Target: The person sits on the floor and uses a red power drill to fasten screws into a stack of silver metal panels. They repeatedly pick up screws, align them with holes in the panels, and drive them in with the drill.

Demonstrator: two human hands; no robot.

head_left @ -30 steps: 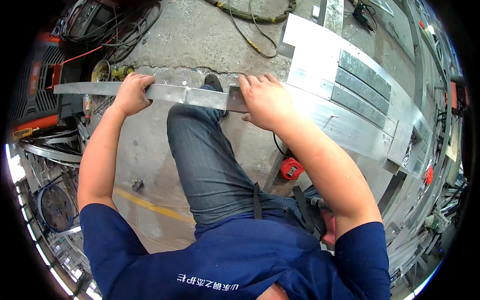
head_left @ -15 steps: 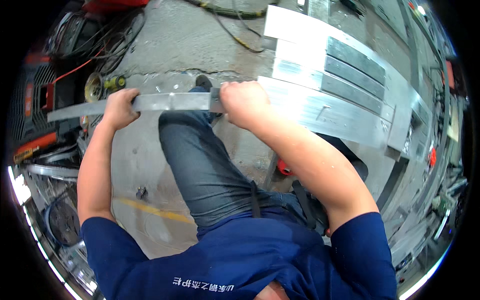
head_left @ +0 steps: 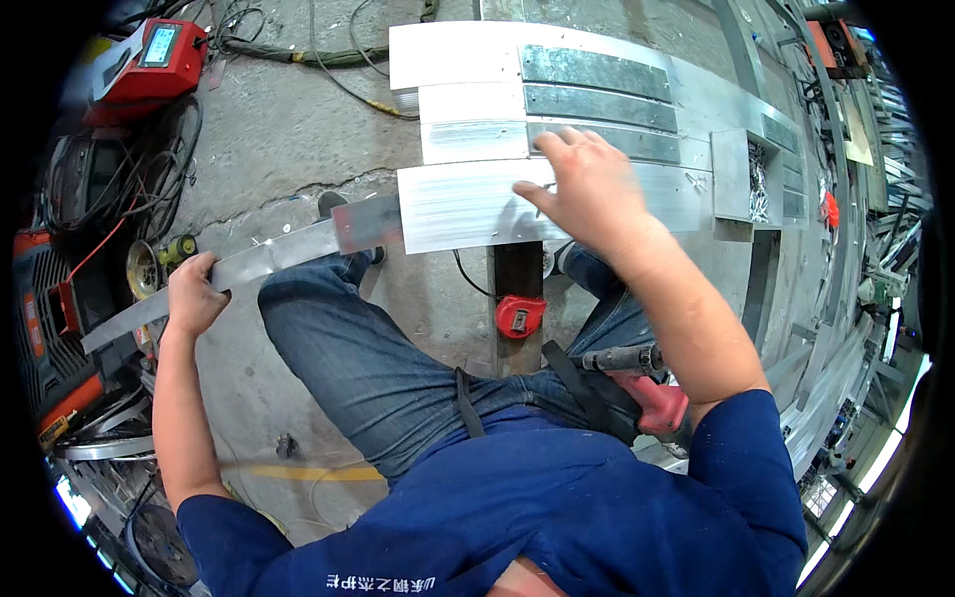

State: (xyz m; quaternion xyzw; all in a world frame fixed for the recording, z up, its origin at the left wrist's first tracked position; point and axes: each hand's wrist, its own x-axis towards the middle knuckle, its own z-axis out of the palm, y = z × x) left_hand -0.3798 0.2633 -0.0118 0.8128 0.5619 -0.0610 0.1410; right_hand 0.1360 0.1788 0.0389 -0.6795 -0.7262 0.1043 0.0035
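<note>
the left hand (head_left: 199, 297) grasps a metal strip (head_left: 271, 256); the right hand (head_left: 592, 194) blurs over metal plates (head_left: 463, 194), its grip impossible to tell. a red tape measure (head_left: 519, 316) and pistol-grip power tool (head_left: 654, 400) sit nearby.

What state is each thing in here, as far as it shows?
Left hand: closed on the metal strip
Right hand: open, blurred, over the metal plates
Metal strip: held, slanting
Dark bars: flat on the plates
Metal box: open, holding small silver pieces
Screen: lit
Red tape measure: unheld
Red drill: unheld
</note>
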